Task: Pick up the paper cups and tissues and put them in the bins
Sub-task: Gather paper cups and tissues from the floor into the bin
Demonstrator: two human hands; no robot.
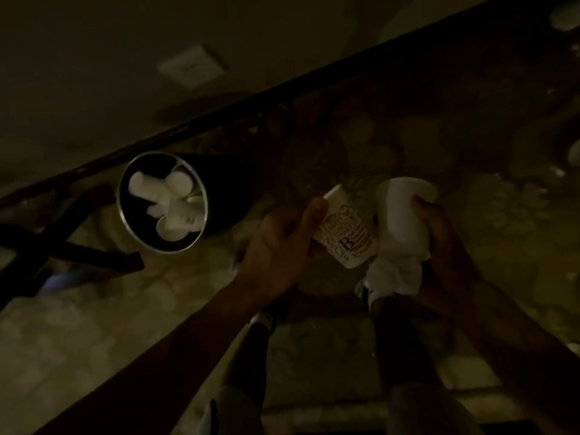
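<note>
Carrying step, dim light. The left hand [282, 246] grips a printed paper cup [345, 237], thumb across its wall near the rim. The right hand [439, 237] clasps a plain white cup [405, 205] with a crumpled tissue [394, 273] hanging beneath. These 2 loads are held right of the round bin [157, 250], which already contains several white cups [175, 215]. Next move, as judged: bring each hand over the rim, then let go. The right fingers are hidden behind the cup, and pale shapes at far right are too dim to identify.

Dark-lettered white cup [345, 238], plain white cup [397, 211], white tissue [394, 276], black bin [227, 196] with silver rim.
</note>
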